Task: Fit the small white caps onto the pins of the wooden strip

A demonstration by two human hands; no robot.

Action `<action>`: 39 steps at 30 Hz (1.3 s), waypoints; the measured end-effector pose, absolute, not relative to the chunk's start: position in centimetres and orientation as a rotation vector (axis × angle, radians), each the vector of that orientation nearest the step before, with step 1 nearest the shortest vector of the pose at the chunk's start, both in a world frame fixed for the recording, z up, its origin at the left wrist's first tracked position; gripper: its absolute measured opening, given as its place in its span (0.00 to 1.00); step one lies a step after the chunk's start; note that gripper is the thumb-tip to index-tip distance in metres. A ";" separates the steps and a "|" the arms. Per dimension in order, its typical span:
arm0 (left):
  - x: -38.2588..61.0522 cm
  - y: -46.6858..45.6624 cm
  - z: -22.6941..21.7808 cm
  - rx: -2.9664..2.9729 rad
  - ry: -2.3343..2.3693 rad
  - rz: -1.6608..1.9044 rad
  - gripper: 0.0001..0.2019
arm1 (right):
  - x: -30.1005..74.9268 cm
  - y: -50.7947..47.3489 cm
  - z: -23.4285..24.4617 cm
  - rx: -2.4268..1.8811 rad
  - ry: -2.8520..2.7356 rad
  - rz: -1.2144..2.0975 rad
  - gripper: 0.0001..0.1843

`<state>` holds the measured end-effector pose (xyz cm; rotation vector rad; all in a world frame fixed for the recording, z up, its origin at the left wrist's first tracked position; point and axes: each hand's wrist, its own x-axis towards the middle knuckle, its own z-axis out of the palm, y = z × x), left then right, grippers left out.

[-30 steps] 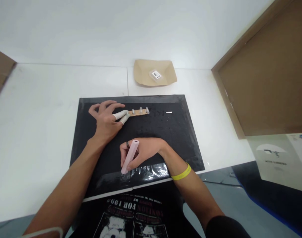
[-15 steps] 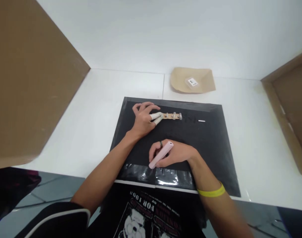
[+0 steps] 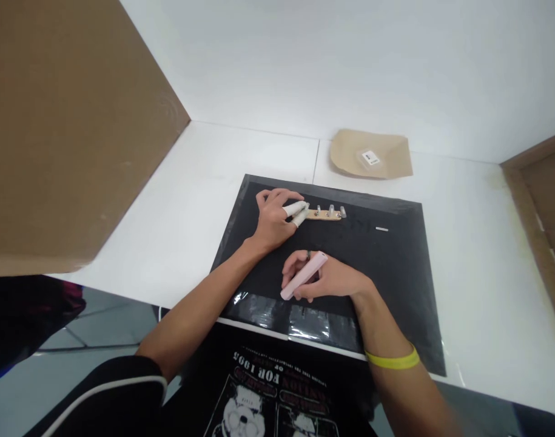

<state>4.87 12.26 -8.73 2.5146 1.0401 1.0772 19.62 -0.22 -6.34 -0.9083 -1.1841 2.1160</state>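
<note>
The left hand [image 3: 273, 220] is laid on the black mat [image 3: 395, 285]. The left end of a wooden strip [image 3: 325, 215] is pinched between two fingertips [image 3: 295, 209] covered in white sleeves, while the other fingers are curled loosely beside them. The strip appears to be held flat in this way so that its three small metal posts [image 3: 330, 209] stand upright and clear of the hand. The sleeves are probably worn for grip or cleanliness. Nearer the body, the right hand [image 3: 327, 280] is rested on the mat with its fingers closed around a pink stick [image 3: 304, 277], which is held slantwise like a pen, its lower tip close to the mat. A small metal pin [image 3: 381, 229] is left lying apart, to the right of the strip. Beyond the mat, on the white table [image 3: 190, 200], a paper tray [image 3: 386, 167] is set with a small packet [image 3: 370, 159] in it, seemingly kept out of the way.
</note>
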 end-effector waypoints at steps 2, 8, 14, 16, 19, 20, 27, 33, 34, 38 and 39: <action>4.2 11.9 -8.4 2.429 1.015 1.042 0.06 | 19.7 -0.4 -6.4 -0.906 -1.161 2.111 0.22; 1.9 10.7 -8.5 2.455 0.757 0.667 0.06 | 21.6 -0.6 -5.6 -0.978 -1.266 1.934 0.18; 1.9 10.4 -8.6 2.435 0.770 0.438 0.07 | 24.4 -1.4 -5.5 -1.013 -1.141 1.659 0.20; 2.1 10.5 -8.5 2.415 0.792 0.419 0.07 | 24.8 -1.6 -5.6 -1.025 -1.107 1.595 0.19; 2.1 10.5 -8.5 2.403 0.789 0.419 0.07 | 25.0 -1.8 -5.9 -1.056 -1.079 1.471 0.18; 2.1 10.6 -8.6 2.401 0.786 0.417 0.07 | 24.9 -1.9 -5.9 -1.078 -1.072 1.422 0.17; 2.0 10.6 -8.8 2.405 0.780 0.412 0.07 | 23.7 -2.0 -6.1 -1.291 -1.049 1.100 0.13; 1.9 10.6 -8.8 2.438 0.767 0.418 0.07 | 22.2 -2.0 -6.2 -1.305 -1.017 0.970 0.11; 1.8 10.5 -8.8 2.428 0.760 0.437 0.07 | 21.7 -2.0 -6.2 -1.303 -0.997 0.908 0.10; 1.7 10.5 -8.9 2.361 0.727 0.512 0.07 | 18.8 -2.4 -6.3 -1.416 -1.142 0.427 0.04; 1.7 10.5 -8.9 2.350 0.722 0.528 0.07 | 18.2 -2.6 -6.3 -1.453 -1.243 0.286 0.03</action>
